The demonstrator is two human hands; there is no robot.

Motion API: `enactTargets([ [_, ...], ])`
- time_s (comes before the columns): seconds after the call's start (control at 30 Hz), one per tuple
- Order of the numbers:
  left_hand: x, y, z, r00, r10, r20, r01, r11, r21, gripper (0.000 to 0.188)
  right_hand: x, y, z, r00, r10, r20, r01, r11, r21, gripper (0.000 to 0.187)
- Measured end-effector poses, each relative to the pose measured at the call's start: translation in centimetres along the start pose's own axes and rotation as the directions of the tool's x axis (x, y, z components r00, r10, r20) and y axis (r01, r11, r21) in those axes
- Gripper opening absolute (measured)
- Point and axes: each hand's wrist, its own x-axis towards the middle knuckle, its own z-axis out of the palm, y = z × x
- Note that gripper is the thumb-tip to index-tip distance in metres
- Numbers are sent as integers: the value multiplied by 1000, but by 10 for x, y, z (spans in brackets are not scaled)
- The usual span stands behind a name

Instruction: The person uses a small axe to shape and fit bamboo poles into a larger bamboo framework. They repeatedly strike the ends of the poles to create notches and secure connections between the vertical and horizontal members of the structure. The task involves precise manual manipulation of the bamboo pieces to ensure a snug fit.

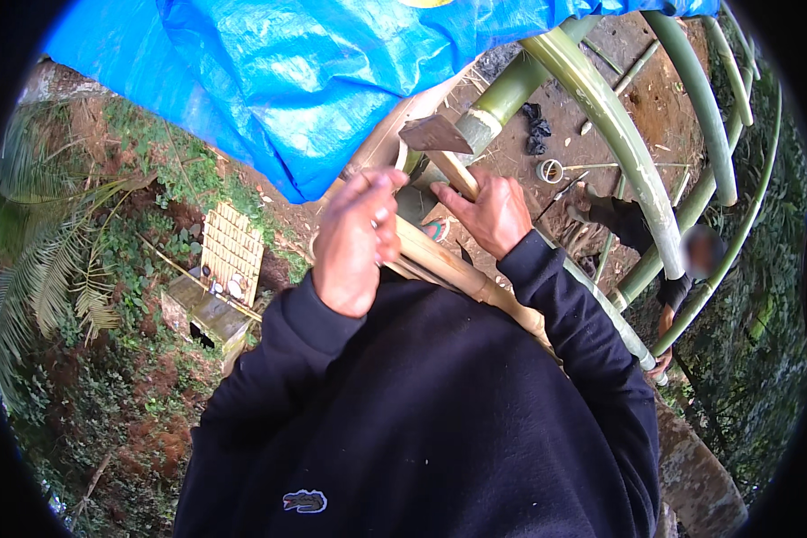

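My right hand (495, 215) is closed around the wooden handle of a hammer (436, 134), whose dark, blocky head points away from me at the edge of a blue tarp (314, 99). To its left, my left hand (357, 238) is raised with bent fingers. Motion smears those fingers, so I cannot tell whether anything is between them. Just below both hands, a pale bamboo pole (466, 280) runs slantwise in front of my body. Beyond the hammer lies a thick green bamboo pole (502, 103).
Long green bamboo poles (619, 134) arch across the right. Another person (632, 224) is low among them, one hand (662, 359) at a pole. A white bucket (550, 170) stands on the dirt. Below left are a slatted bamboo panel (231, 251) and plants (63, 260).
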Motion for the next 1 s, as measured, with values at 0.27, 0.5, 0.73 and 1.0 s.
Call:
enactTargets([
  [0.27,21,-61,0,873,-442,206,486,816,-313,26,1,1,-1,988,146,52,-149,987,63,40],
  [0.5,49,-76,19,907,-407,108,408,787,-463,22,7,1,5,984,159,75,-168,977,129,36],
  [0.73,73,-88,31,940,-339,24,320,860,-398,24,-3,15,9,984,161,74,-175,942,287,33],
  [1.0,91,-95,32,924,-379,-41,340,868,-361,14,-23,35,-8,992,-70,-105,80,992,93,33],
])
